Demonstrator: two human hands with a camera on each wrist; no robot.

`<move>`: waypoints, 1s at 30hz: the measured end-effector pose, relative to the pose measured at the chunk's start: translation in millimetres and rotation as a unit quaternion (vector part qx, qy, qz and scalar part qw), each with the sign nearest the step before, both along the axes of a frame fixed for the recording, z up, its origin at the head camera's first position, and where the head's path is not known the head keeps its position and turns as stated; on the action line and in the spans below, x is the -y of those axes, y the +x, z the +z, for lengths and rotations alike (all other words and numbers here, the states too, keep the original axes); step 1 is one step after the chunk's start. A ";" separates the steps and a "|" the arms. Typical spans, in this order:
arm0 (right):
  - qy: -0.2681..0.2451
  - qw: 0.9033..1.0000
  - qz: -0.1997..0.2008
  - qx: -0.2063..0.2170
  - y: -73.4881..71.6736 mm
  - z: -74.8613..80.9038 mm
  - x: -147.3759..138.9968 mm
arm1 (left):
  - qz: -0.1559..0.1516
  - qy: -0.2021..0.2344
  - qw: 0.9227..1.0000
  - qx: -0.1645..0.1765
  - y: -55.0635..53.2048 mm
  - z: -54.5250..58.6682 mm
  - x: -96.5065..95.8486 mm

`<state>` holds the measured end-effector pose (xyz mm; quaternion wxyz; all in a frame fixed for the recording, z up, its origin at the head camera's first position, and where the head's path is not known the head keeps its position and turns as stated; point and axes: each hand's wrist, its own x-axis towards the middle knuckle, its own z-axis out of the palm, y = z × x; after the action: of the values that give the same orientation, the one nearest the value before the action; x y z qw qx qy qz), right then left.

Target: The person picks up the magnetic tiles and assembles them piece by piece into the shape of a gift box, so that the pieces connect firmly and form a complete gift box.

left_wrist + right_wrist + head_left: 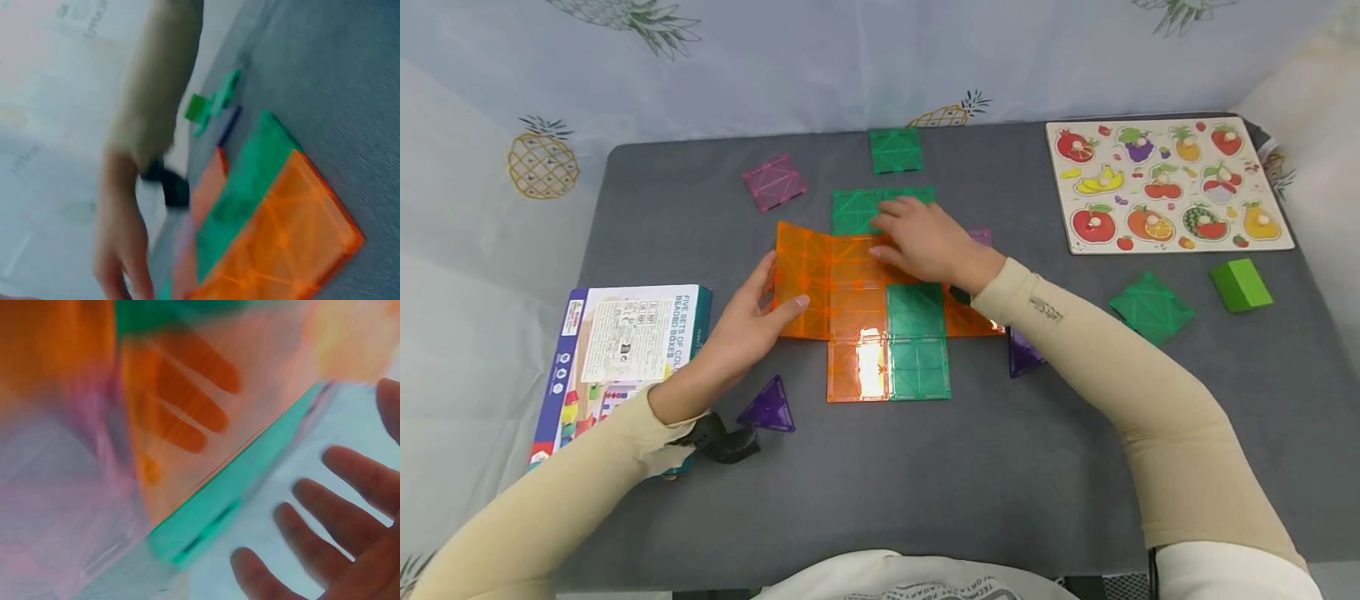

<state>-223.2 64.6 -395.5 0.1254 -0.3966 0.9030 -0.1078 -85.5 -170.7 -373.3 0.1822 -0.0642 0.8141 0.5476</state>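
Observation:
An array of joined translucent magnetic tiles lies mid-table, with orange tiles and green tiles forming most of it. At its left side, a large orange tile tilts up. My left hand holds that tile by its left edge, thumb over the near face and the other fingers partly hidden behind it. Over the upper orange tiles is my right hand, its fingertips near the green tiles at the back. In the right wrist view the right hand's fingers are spread and grip nothing.
A purple triangle tile lies front left, beside a boxed set. Farther back are a pink tile and a green tile. To the right are a fruit puzzle board, green tiles and a green block.

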 end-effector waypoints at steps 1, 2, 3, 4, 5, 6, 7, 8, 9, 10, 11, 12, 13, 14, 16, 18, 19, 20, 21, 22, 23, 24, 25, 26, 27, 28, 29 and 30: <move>0.014 1.000 -0.018 0.007 -10.4 -1.2 2.5 | -0.005 0.001 1.000 -0.009 0.8 2.3 -2.1; 0.027 0.999 -0.035 0.017 -19.5 -3.1 4.7 | -0.013 0.005 1.000 -0.018 1.3 4.2 -4.9; 0.038 0.998 -0.050 0.027 -27.3 -5.3 6.9 | -0.024 0.004 0.999 -0.027 1.7 4.9 -7.8; 0.042 0.996 -0.065 0.041 -33.6 -7.2 9.0 | -0.037 -0.010 0.999 -0.039 2.1 5.2 -10.7; 0.044 0.995 -0.076 0.052 -38.5 -8.9 11.2 | -0.050 -0.027 0.997 -0.048 2.6 5.1 -13.5; 0.044 0.994 -0.083 0.061 -42.1 -10.4 13.7 | -0.063 -0.044 0.995 -0.057 2.9 4.6 -16.3; 0.045 0.993 -0.086 0.071 -44.5 -11.0 16.3 | -0.072 -0.062 0.993 -0.065 3.1 3.9 -18.6; 0.045 0.992 -0.085 0.081 -45.7 -11.5 19.2 | -0.080 -0.080 0.991 -0.070 3.6 3.0 -20.3; 0.042 0.992 -0.082 0.089 -46.2 -11.8 21.9 | -0.085 -0.100 0.988 -0.076 4.0 2.1 -21.6; 0.038 0.992 -0.078 0.093 -46.4 -12.0 24.3 | -0.089 -0.113 0.986 -0.081 4.5 1.6 -22.7; 0.037 0.992 -0.075 0.093 -46.0 -12.2 26.2 | -0.090 -0.118 0.985 -0.086 4.6 1.3 -23.8; 0.039 0.992 -0.073 0.093 -45.5 -12.3 27.6 | -0.091 -0.119 0.984 -0.091 4.5 0.9 -24.8; 0.041 0.992 -0.073 0.092 -45.1 -12.6 28.4 | -0.093 -0.120 0.984 -0.097 4.2 0.7 -25.5; 0.043 0.992 -0.073 0.091 -45.0 -13.5 28.8 | -0.096 -0.123 0.982 -0.102 3.8 0.5 -26.5; 0.043 0.992 -0.076 0.086 -45.4 -14.0 29.3 | -0.100 -0.128 0.980 -0.112 2.6 0.1 -27.6; 0.044 0.992 -0.082 0.085 -46.8 -14.1 29.9 | -0.103 -0.131 0.979 -0.119 1.5 -0.4 -27.9; 0.045 0.991 -0.087 0.087 -47.9 -14.3 30.1 | -0.104 -0.130 0.979 -0.121 1.0 -0.8 -27.9; 0.045 0.991 -0.092 0.090 -49.0 -14.4 30.2 | -0.105 -0.129 0.978 -0.122 0.8 -1.3 -28.1; 0.046 0.990 -0.097 0.094 -50.1 -14.2 30.3 | -0.106 -0.128 0.978 -0.124 0.7 -1.7 -28.3; 0.049 0.989 -0.102 0.098 -50.8 -13.9 30.4 | -0.107 -0.127 0.978 -0.125 0.6 -2.1 -28.5; 0.052 0.988 -0.105 0.101 -51.4 -13.7 30.7 | -0.107 -0.128 0.978 -0.126 0.7 -2.6 -28.5; 0.055 0.987 -0.106 0.105 -51.6 -13.5 31.1 | -0.109 -0.127 0.978 -0.126 0.8 -3.0 -28.5; 0.059 0.987 -0.105 0.107 -51.4 -12.9 31.6 | -0.110 -0.126 0.978 -0.126 1.0 -3.0 -28.3; 0.060 0.987 -0.103 0.108 -50.8 -12.3 32.2 | -0.110 -0.125 0.978 -0.126 1.3 -3.1 -28.2; 0.061 0.987 -0.101 0.108 -49.9 -11.4 33.0 | -0.111 -0.124 0.978 -0.127 1.4 -3.2 -28.1; 0.062 0.988 -0.099 0.106 -48.7 -10.6 34.0 | -0.111 -0.124 0.978 -0.127 1.6 -3.5 -27.8; 0.061 0.988 -0.096 0.102 -46.9 -9.5 35.4 | -0.113 -0.125 0.978 -0.125 2.0 -3.5 -27.5; 0.060 0.989 -0.095 0.096 -44.2 -7.4 36.9 | -0.113 -0.124 0.978 -0.124 2.5 -3.3 -27.3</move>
<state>-267.4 27.7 -402.8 0.2246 -0.2887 0.9251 -0.1024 -83.0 -143.4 -376.6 0.1312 0.0750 0.8939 0.4219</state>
